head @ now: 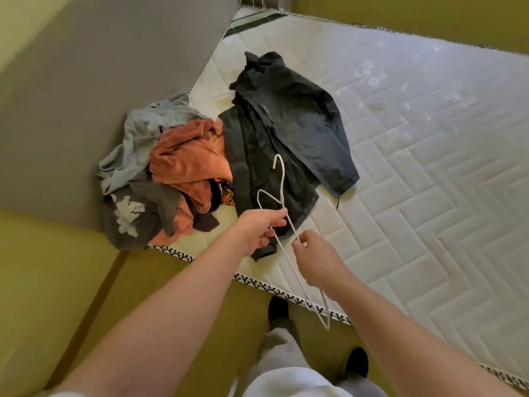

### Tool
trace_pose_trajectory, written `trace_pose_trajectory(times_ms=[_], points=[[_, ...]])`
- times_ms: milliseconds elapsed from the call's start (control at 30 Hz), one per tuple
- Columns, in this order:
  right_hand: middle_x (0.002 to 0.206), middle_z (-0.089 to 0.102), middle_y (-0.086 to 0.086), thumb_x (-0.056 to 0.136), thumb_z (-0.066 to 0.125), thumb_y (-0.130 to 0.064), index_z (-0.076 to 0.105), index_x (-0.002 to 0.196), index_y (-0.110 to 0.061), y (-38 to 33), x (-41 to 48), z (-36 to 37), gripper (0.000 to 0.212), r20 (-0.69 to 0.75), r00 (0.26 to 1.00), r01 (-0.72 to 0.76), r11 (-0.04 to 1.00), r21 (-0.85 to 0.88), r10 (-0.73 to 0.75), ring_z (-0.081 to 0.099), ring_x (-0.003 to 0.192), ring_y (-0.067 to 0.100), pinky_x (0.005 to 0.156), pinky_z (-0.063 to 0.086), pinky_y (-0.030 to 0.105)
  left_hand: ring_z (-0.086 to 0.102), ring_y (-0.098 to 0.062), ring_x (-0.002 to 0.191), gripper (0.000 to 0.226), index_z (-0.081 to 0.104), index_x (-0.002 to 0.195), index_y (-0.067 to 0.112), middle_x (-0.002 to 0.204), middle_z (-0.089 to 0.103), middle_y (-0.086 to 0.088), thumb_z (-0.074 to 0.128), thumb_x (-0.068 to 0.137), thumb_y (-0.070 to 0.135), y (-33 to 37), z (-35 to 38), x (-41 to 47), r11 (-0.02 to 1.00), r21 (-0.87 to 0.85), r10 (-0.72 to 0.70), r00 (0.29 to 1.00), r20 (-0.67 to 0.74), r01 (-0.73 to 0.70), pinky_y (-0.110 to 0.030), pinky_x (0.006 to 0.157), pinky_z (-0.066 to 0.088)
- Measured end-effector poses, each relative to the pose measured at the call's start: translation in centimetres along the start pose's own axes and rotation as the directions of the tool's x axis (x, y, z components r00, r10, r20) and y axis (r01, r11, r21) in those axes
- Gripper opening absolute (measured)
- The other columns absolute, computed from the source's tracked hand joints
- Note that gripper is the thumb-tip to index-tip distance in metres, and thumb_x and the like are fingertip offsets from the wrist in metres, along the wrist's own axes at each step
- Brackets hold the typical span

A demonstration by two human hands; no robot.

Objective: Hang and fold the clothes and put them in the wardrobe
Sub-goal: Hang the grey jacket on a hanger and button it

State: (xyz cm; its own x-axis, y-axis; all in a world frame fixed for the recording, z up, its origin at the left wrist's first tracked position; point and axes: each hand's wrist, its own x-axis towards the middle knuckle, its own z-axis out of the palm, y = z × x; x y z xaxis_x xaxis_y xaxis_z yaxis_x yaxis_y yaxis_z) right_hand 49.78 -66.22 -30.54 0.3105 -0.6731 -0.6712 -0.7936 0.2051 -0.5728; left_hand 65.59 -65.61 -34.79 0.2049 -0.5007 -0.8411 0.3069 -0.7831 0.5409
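the left hand (259,229) pinched the white wire hanger (282,181) just below its neck, thumb and forefinger closed on the wire. the right hand (317,260) pinched the same wire farther along one arm, fingertips together on it and the other fingers curled. the hanger was held in the air above the near edge of the mattress (429,138), hook pointing away from the person.

the dark jacket (286,116) lay crumpled on the mattress directly beyond the hanger, collar at the far end, one corner reaching the near edge. beside it, at the mattress corner, sat a pile: an orange garment (186,161), a light blue garment (134,138) and a grey printed garment (134,219), partly overhanging the edge. the wardrobe was not in view.

probable faults from this state:
- the wire was thin and held only by fingertip pinches; uneven pull between the two hands could twist or bend it.
- the open hook could snag the jacket fabric if lowered hook first.
- the jacket was not spread flat; inserting the hanger into it as it lay could seat the shoulders crooked.
- dragging the jacket could disturb the overhanging pile and tip garments to the floor.
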Motion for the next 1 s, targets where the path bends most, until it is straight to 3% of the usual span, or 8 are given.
trace_pose_trajectory(times_ms=[133, 200, 300, 433, 533, 700, 800, 1000], points=[[0.080, 0.063, -0.004, 0.105, 0.041, -0.036, 0.051, 0.093, -0.030, 0.7, 1.7, 1.7, 0.017, -0.044, 0.998, 0.045, 0.998, 0.047, -0.043, 0.057, 0.065, 0.010, 0.052, 0.039, 0.023, 0.049, -0.012, 0.078, 0.032, 0.074, 0.108, 0.017, 0.102, 0.073, 0.003, 0.078, 0.084, 0.037, 0.9, -2.2, 3.5, 0.995, -0.087, 0.059, 0.997, 0.050, -0.055, -0.021, 0.055, 0.041], [0.079, 0.065, 0.003, 0.104, 0.043, -0.034, 0.051, 0.093, -0.028, 1.0, 2.6, 2.5, 0.015, 0.010, 1.000, -0.009, 0.996, 0.084, 0.008, 0.059, 0.059, 0.014, 0.050, 0.049, 0.027, 0.050, -0.010, 0.073, 0.030, 0.075, 0.108, 0.013, 0.100, 0.072, -0.001, 0.080, 0.083, 0.029, 0.9, -2.7, 4.6, 0.992, -0.103, 0.086, 0.991, 0.107, -0.075, -0.019, 0.051, 0.040], [0.091, 0.067, 0.011, 0.097, 0.053, -0.019, 0.053, 0.099, -0.022, 0.8, 4.2, 3.4, 0.004, 0.132, 0.984, -0.136, 0.981, 0.136, 0.118, 0.070, 0.062, 0.019, 0.063, 0.062, 0.036, 0.048, -0.008, 0.063, 0.019, 0.076, 0.103, 0.012, 0.097, 0.076, -0.003, 0.074, 0.088, 0.024, 1.2, -3.1, 5.6, 0.995, -0.076, 0.080, 0.989, 0.128, -0.070, -0.018, 0.049, 0.037], [0.092, 0.067, 0.004, 0.086, 0.065, -0.027, 0.048, 0.113, -0.025, -0.5, 7.3, 4.7, 0.033, 0.167, 0.980, -0.116, 0.992, 0.048, 0.107, 0.073, 0.073, 0.018, 0.073, 0.061, 0.038, 0.049, -0.006, 0.053, 0.035, 0.074, 0.093, 0.013, 0.087, 0.078, -0.002, 0.063, 0.094, 0.046, 1.7, -3.8, 6.8, 0.993, 0.101, 0.047, 0.996, 0.081, -0.055, -0.019, 0.047, 0.036], [0.099, 0.061, -0.001, 0.088, 0.067, -0.035, 0.044, 0.120, -0.024, -1.5, 9.7, 5.8, 0.041, 0.144, 0.988, -0.056, 0.998, 0.025, 0.052, 0.067, 0.088, 0.020, 0.080, 0.058, 0.039, 0.053, -0.009, 0.058, 0.028, 0.074, 0.086, 0.016, 0.077, 0.076, 0.003, 0.068, 0.091, 0.043, 1.7, -4.9, 7.7, 0.959, 0.262, 0.089, 0.991, 0.099, -0.112, -0.019, 0.046, 0.034], [0.099, 0.060, -0.003, 0.098, 0.055, -0.030, 0.055, 0.123, -0.015, -1.9, 12.2, 7.3, 0.029, 0.039, 0.990, 0.139, 0.989, -0.049, -0.138, 0.061, 0.088, 0.015, 0.070, 0.047, 0.023, 0.067, -0.010, 0.082, 0.018, 0.081, 0.084, 0.020, 0.078, 0.076, 0.005, 0.077, 0.083, 0.037, 1.4, -6.1, 8.3, 0.871, 0.457, 0.131, 0.981, 0.144, -0.183, -0.022, 0.066, 0.048], [0.088, 0.063, -0.005, 0.103, 0.048, -0.031, 0.057, 0.112, -0.017, -1.6, 12.6, 7.9, 0.019, -0.004, 0.991, 0.136, 0.991, -0.006, -0.137, 0.063, 0.081, 0.013, 0.068, 0.049, 0.023, 0.066, -0.014, 0.090, 0.023, 0.081, 0.081, 0.019, 0.084, 0.075, -0.003, 0.072, 0.084, 0.040, 1.7, -6.6, 8.8, 0.862, 0.483, 0.111, 0.987, 0.116, -0.154, -0.030, 0.077, 0.051], [0.092, 0.069, 0.005, 0.104, 0.046, -0.033, 0.054, 0.102, -0.019, -0.1, 13.3, 8.2, 0.016, -0.022, 1.000, -0.004, 1.000, -0.012, 0.004, 0.066, 0.080, 0.019, 0.076, 0.059, 0.039, 0.063, -0.014, 0.084, 0.023, 0.073, 0.081, 0.024, 0.082, 0.069, 0.009, 0.058, 0.096, 0.034, 1.4, -7.3, 13.8, 0.825, 0.562, 0.157, 0.980, -0.124, -0.061, -0.026, 0.061, 0.042]])
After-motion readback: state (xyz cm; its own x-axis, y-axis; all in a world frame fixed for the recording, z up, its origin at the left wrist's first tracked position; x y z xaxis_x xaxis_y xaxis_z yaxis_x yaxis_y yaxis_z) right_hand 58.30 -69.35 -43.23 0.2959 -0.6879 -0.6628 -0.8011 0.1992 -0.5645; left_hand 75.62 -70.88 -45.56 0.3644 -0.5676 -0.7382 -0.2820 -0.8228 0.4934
